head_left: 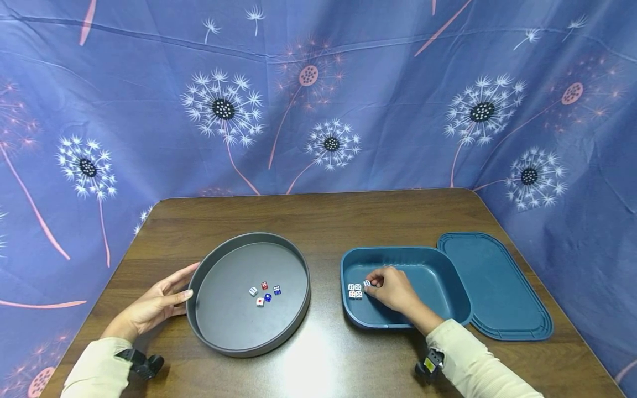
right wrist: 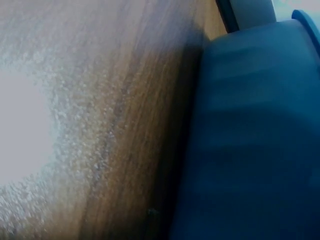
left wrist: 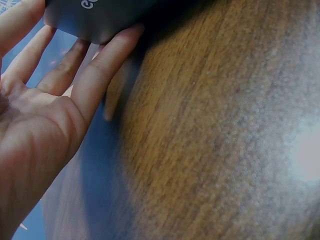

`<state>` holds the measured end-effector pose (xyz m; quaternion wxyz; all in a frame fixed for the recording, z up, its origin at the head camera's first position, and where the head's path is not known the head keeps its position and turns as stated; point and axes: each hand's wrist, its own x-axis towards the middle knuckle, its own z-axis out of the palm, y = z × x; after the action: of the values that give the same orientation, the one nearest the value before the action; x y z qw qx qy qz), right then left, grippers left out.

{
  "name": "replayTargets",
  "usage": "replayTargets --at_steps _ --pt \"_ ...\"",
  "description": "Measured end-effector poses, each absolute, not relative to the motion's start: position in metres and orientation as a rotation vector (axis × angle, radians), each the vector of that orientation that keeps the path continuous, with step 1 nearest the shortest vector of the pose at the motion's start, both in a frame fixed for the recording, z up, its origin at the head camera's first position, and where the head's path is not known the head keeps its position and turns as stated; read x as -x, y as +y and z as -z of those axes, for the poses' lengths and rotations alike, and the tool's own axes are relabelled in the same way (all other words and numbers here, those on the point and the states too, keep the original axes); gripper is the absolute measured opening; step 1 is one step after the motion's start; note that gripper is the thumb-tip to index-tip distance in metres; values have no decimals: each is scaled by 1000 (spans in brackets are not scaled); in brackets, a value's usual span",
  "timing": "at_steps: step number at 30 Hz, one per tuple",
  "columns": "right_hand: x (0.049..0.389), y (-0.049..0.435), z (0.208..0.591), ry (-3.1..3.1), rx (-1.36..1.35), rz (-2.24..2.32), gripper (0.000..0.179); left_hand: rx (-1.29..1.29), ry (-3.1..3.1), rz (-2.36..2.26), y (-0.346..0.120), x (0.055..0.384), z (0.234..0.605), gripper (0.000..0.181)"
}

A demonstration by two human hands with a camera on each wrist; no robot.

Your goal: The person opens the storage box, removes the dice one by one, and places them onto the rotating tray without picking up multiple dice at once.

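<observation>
My left hand (head_left: 156,302) rests against the left side of a round dark grey pan (head_left: 239,345), thumb at the rim and fairly straight fingers on the outer wall. Inside the pan lie a red die (head_left: 264,286), white dice (head_left: 253,291) and blue dice (head_left: 277,289). My right hand (head_left: 393,288) reaches into a blue rectangular box (head_left: 433,276) and pinches a white die (head_left: 367,283) between thumb and fingertips. Just left of it, several white dice (head_left: 352,294) sit close together in two short rows. The right wrist view shows the box's outer wall (right wrist: 255,140) but not the hand.
A matching blue lid (head_left: 502,287) lies flat beside the box, at the right of the brown wooden table (head_left: 318,221). Behind the table hangs a blue cloth (head_left: 388,83) with a dandelion pattern. Light glares off the tabletop between pan and box.
</observation>
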<state>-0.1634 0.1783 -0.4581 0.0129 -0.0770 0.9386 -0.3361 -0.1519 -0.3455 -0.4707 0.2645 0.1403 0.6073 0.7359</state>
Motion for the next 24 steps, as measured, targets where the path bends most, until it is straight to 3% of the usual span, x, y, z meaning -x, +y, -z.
replayTargets --at_steps 14,24 --pt "160 184 423 2959 256 1095 9 -389 1636 -1990 -345 151 471 64" --pt "155 143 382 2956 439 1145 13 -422 1583 -2007 -346 151 473 64"
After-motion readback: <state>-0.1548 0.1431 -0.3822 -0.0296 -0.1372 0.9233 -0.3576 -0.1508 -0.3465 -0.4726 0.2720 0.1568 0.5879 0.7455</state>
